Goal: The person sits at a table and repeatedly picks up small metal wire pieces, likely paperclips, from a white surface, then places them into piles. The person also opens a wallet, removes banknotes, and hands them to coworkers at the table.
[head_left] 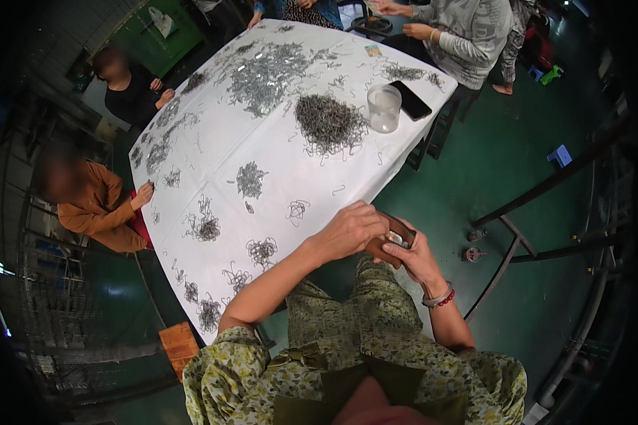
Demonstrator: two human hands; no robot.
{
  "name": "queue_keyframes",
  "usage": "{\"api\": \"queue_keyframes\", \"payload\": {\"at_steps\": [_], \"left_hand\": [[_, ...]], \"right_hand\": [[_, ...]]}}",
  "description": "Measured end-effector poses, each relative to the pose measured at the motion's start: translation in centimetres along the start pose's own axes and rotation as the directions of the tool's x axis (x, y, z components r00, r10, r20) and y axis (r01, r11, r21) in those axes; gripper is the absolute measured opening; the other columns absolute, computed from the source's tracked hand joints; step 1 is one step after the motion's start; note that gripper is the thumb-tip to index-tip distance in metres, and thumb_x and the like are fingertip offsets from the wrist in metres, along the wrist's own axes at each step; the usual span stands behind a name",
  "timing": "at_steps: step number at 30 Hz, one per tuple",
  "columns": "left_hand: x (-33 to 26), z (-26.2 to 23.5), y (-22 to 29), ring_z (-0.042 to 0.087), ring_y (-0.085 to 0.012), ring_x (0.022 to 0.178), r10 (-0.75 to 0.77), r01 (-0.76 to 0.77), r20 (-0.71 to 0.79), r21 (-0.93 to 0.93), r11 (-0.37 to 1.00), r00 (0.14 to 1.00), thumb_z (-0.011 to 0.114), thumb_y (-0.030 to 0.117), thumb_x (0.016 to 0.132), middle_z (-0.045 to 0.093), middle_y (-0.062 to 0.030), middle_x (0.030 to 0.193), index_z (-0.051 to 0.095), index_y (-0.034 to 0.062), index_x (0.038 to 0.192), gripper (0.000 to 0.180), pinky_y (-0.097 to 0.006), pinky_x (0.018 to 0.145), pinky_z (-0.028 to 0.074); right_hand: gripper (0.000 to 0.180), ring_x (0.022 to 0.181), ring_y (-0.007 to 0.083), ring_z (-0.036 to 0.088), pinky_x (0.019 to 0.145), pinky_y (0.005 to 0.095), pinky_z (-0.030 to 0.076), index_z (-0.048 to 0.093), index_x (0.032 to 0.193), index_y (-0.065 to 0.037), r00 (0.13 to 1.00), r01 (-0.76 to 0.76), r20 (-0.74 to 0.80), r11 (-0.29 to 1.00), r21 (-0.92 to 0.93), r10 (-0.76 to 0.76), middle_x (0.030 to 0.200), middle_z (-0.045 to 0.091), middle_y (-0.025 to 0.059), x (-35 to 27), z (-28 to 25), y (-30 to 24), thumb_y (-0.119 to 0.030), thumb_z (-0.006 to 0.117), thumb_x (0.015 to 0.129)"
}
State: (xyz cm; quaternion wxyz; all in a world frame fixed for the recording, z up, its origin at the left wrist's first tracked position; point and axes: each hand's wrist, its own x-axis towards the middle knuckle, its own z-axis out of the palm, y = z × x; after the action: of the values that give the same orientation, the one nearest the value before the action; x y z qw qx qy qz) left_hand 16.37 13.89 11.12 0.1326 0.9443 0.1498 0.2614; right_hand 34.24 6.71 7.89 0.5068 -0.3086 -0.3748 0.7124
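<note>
Left hand: our left hand [347, 230] sits at the near edge of the bench, about 5 o'clock from the middle of the cloth, its fingers curled down over the top of a small brown case.
Right hand: our right hand [415, 258] cups the same case from below and from the 3 o'clock side, fingers closed round it; a beaded bracelet [439, 299] rings that wrist.
Small brown case: the small brown case [393, 237] is held between both hands, above our lap and just off the bench edge; something pale shows at its open end, too small for us to tell what.
Bench: the bench [276, 152] carries a white cloth and runs away from us toward 12 o'clock.
Large wire heap: a dark heap of bent wire hooks [329, 124] lies at 12 o'clock from our hands, well apart from them.
Small clusters: little wire clusters [262, 251] dot the cloth at 9 to 10 o'clock of our hands, the nearest just beside our left forearm.
Cup: a clear plastic cup [384, 108] stands just beside the large heap, at its 3 o'clock.
Phone: a black phone [410, 100] lies touching or nearly touching the cup, at its 2 o'clock.
Others: three people sit along the far and left sides of the bench.
Floor: a green floor [475, 163] lies to the right.
</note>
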Motion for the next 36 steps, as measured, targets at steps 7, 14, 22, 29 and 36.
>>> {"api": "queue_keyframes", "payload": {"at_steps": [7, 14, 22, 29, 36], "left_hand": [[-0.1, -0.4, 2.8, 0.056, -0.0167, 0.08, 0.054, -0.054, 0.068, -0.001, 0.999, 0.996, 0.063, 0.005, 0.068, 0.06, 0.0013, 0.088, 0.062, 0.0106, 0.09, 0.024, -0.031, 0.077, 0.045], [0.6, -1.1, 4.7, 0.054, -0.0161, 0.081, 0.105, -0.105, 0.007, 0.122, 0.987, 0.994, 0.063, 0.012, 0.076, 0.058, 0.0019, 0.085, 0.059, 0.0131, 0.113, 0.037, -0.036, 0.084, 0.042], [1.2, -3.4, 4.5, 0.054, -0.0214, 0.089, -0.048, 0.059, -0.201, 0.05, 0.997, 0.978, 0.063, 0.003, 0.072, 0.061, -0.001, 0.096, 0.063, 0.0126, 0.105, 0.035, -0.034, 0.081, 0.046], [0.7, -5.0, 1.5, 0.056, -0.0251, 0.083, -0.27, 0.276, -0.179, 0.006, 0.961, 0.946, 0.061, -0.005, 0.072, 0.063, -0.0067, 0.088, 0.065, 0.0064, 0.097, 0.028, -0.035, 0.073, 0.047], [2.3, -3.2, -6.5, 0.059, -0.0268, 0.076, -0.445, 0.445, -0.022, 0.011, 0.896, 0.895, 0.059, 0.0, 0.08, 0.062, -0.011, 0.08, 0.065, 0.0062, 0.099, 0.021, -0.035, 0.069, 0.048]], "right_hand": [[0.045, 0.093, 0.017, 0.061, 0.073, 0.0323, 0.058, 0.047, 0.124, 0.001, 0.998, -0.065, 0.012, 0.996, 0.059, 0.065, 0.11, 0.058, 0.0086, -2.8, 0.6, -1.0, -0.005, 0.063, 0.083], [0.045, 0.097, 0.0166, 0.059, 0.077, 0.0327, 0.057, 0.046, 0.127, -0.001, 0.999, -0.033, 0.022, 0.999, -0.009, 0.033, 0.115, 0.056, 0.0088, -3.1, -0.3, -0.1, -0.007, 0.062, 0.085], [0.04, 0.095, 0.0235, 0.062, 0.071, 0.037, 0.059, 0.05, 0.12, 0.001, 0.992, 0.005, -0.123, 0.975, 0.222, 0.023, 0.11, 0.059, 0.0131, -3.2, 0.1, -0.5, -0.004, 0.062, 0.083], [0.04, 0.093, 0.0251, 0.062, 0.07, 0.038, 0.059, 0.049, 0.119, 0.003, 0.981, 0.121, -0.167, 0.987, 0.108, -0.102, 0.109, 0.059, 0.0163, -3.7, -2.7, -0.5, -0.005, 0.064, 0.082], [0.034, 0.086, 0.0235, 0.063, 0.066, 0.0358, 0.059, 0.054, 0.114, 0.005, 0.963, 0.199, -0.176, 0.979, -0.034, -0.202, 0.104, 0.061, 0.0157, 0.1, -6.3, 0.0, -0.008, 0.063, 0.084]]}}
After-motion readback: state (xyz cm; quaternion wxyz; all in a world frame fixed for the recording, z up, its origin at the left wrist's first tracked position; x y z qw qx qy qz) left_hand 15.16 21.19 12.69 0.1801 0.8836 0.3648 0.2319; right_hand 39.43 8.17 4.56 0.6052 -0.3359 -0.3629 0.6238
